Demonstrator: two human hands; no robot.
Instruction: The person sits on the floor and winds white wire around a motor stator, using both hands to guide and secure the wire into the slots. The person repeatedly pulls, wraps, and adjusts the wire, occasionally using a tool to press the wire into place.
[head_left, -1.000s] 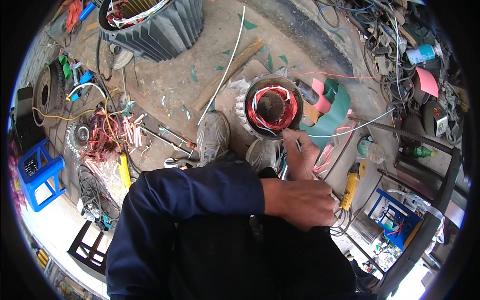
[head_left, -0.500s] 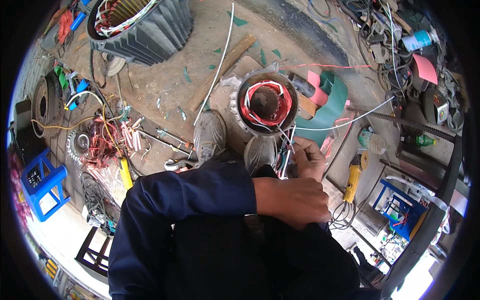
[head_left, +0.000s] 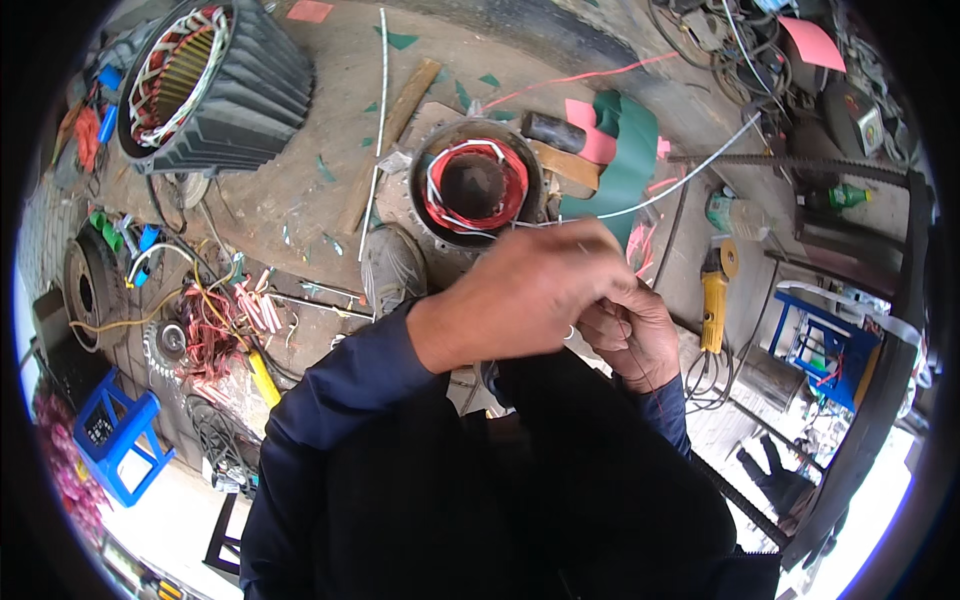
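My left hand (head_left: 510,295) reaches across in front of my body, smeared by motion, its curled fingers meeting the fingertips of my right hand (head_left: 645,345). What the left fingers pinch, if anything, is hidden. My right fingers are closed, and a thin dark wire (head_left: 632,345) trails down from them across the palm. Just beyond the hands stands a round finned motor housing (head_left: 418,210), its opening facing up. Inside it a ring of red coil windings (head_left: 512,175) is laced with white strips. A white cord (head_left: 690,180) runs from near my left hand toward the far right.
A larger grey motor housing (head_left: 235,100) lies tilted at far left. Red wire scraps (head_left: 210,335) and a blue stool (head_left: 115,430) are at left. Green sheet (head_left: 635,150), a yellow angle grinder (head_left: 713,300) and cables lie at right. My shoe (head_left: 392,265) is beside the small housing.
My left hand has lifted from over my right wrist and moved up and left to the right fingertips. The right hand has drawn back from the housing. The whole view has shifted.
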